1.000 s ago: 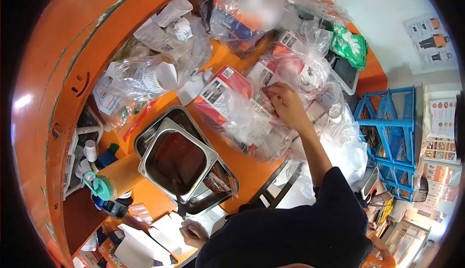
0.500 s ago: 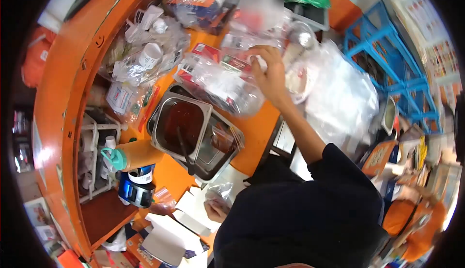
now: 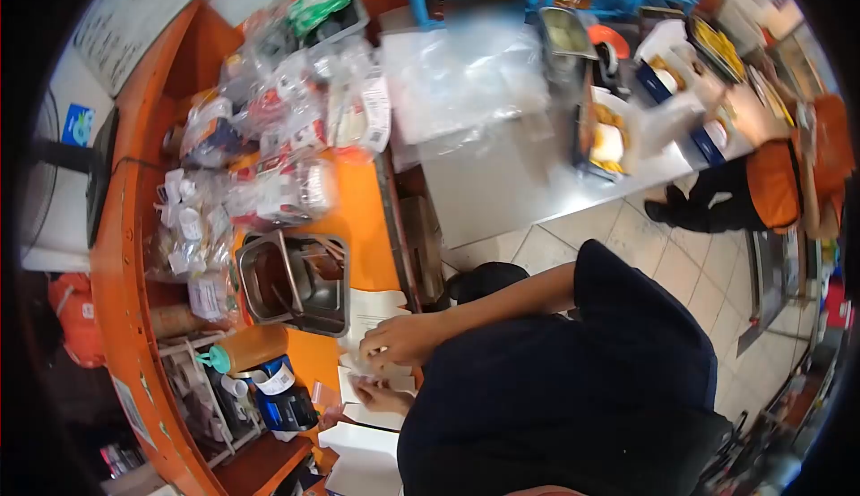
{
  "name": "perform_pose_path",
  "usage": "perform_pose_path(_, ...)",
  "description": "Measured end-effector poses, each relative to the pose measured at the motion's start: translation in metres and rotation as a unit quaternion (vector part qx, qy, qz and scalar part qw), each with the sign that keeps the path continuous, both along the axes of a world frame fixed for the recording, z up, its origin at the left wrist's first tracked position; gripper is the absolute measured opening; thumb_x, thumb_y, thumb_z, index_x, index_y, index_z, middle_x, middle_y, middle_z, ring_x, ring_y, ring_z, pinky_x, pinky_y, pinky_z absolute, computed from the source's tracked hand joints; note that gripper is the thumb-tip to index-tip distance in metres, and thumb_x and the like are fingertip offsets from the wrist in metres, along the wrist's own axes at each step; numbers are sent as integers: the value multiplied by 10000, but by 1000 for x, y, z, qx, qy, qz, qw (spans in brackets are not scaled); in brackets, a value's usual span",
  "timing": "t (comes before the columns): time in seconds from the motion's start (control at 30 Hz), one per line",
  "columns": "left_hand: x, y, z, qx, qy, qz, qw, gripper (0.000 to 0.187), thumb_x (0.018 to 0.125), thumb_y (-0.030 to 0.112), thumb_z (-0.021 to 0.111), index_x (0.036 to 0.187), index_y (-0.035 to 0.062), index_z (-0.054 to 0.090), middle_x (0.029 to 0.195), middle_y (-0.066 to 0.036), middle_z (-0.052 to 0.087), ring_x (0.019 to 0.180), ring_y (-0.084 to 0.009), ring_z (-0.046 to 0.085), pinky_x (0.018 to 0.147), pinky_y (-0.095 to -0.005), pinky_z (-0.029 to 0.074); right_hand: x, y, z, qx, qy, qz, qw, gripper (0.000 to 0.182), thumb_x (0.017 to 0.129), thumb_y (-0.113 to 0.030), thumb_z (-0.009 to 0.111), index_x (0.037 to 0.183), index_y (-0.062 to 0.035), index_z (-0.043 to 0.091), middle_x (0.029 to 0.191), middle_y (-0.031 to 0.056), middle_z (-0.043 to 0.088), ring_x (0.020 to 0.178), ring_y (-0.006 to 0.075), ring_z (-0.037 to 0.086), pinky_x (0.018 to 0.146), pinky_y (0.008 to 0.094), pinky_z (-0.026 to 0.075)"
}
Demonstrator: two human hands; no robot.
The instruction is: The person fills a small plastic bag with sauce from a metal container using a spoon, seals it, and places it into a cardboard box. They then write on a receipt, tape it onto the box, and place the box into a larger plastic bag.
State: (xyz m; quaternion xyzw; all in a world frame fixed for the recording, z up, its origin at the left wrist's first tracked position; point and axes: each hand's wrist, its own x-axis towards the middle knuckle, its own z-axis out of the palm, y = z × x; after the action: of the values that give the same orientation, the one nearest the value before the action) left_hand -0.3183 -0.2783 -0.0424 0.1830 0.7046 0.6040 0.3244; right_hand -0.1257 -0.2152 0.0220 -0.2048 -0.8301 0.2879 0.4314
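Note:
My right hand (image 3: 400, 341) is over a white carton flap or sheet (image 3: 367, 308) at the orange counter's near edge, fingers curled; what they hold, if anything, is too small to make out. Just below it, my left hand (image 3: 381, 396) is also curled, close to the right fingertips, its contents hidden. Below my hands stands an open white carton (image 3: 363, 447). Beyond them sit two metal pans: one (image 3: 266, 276) holds dark red sauce with a ladle in it, and the other (image 3: 327, 294) holds small packets.
An orange squeeze bottle (image 3: 255, 348) with a teal cap lies left, beside a blue-black device (image 3: 287, 406). Bagged cups and lids (image 3: 193, 218) crowd the counter's back. On a steel table (image 3: 502, 182) are plastic bags (image 3: 466, 93) and food boxes (image 3: 609, 142). A co-worker (image 3: 775, 182) stands right.
My right hand has come back from the plastic-wrapped packs to beside my left hand. The view has swung right, bringing in the steel table, food boxes and co-worker.

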Motion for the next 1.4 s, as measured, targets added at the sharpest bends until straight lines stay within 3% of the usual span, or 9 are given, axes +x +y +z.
perform_pose_path(0.27,-154,-8,-51,145,15,15,989,488,949,322,525,1361,78,432,1305,-146,454,1145,-324,498,987,-480,436,103,-104,15,-72,-27,-284,956,166,728,-1,573,881,-64,586,956,97,551,850,308,581,730,402,484)
perform_pose_path(0.6,28,-4,8,75,360,82,926,472,933,255,556,1358,92,432,1331,-144,406,1176,-312,463,988,-467,422,234,-221,19,-144,-46,-597,788,210,741,46,551,915,-61,598,939,113,555,861,317,583,735,409,479)
perform_pose_path(0.73,152,-22,35,81,407,-124,901,470,926,228,568,1357,98,432,1341,-143,386,1188,-307,449,988,-462,417,321,-250,35,-53,-67,-768,634,223,752,49,585,950,-52,603,947,128,571,885,335,589,747,399,484)
perform_pose_path(0.77,183,-29,40,159,-14,-284,945,498,898,141,595,1359,78,420,1336,-150,350,1223,-285,400,981,-431,397,348,-261,35,-38,-74,-806,586,233,751,42,594,965,-52,602,966,128,570,900,334,586,752,403,480)
perform_pose_path(0.8,193,-24,22,210,259,-339,880,484,899,114,582,1352,51,422,1322,-147,361,1217,-267,406,974,-405,393,375,-272,38,-62,-93,-834,540,264,744,26,615,996,-52,596,1006,132,561,923,337,582,764,408,480)
perform_pose_path(0.93,318,-47,73,153,245,-532,796,536,919,156,593,1380,-8,375,1373,-158,401,1275,-253,387,1082,-389,294,499,-319,9,-44,-203,-899,386,381,713,-47,674,1080,-71,576,1100,142,524,974,334,559,792,431,465)
perform_pose_path(1.07,436,-38,70,162,187,-595,764,570,901,167,626,1388,-8,385,1388,-145,434,1247,-229,434,1047,-357,333,591,-346,-24,-66,-230,-901,363,352,694,-74,712,1032,-63,613,1070,135,548,952,325,555,795,419,463)
perform_pose_path(1.17,475,-20,74,101,148,-593,785,486,907,133,618,1342,-28,471,1283,-150,556,1153,-221,534,1011,-331,384,620,-346,-25,-51,-211,-860,462,76,694,-50,708,732,-48,642,794,77,583,848,280,552,741,390,456)
perform_pose_path(1.4,448,-40,66,161,240,-581,761,227,914,-6,541,1104,-70,645,1077,-146,661,1011,-212,616,929,-328,486,638,-345,-23,-74,-181,-821,537,101,702,-21,718,786,-54,672,760,88,574,783,288,545,718,378,454)
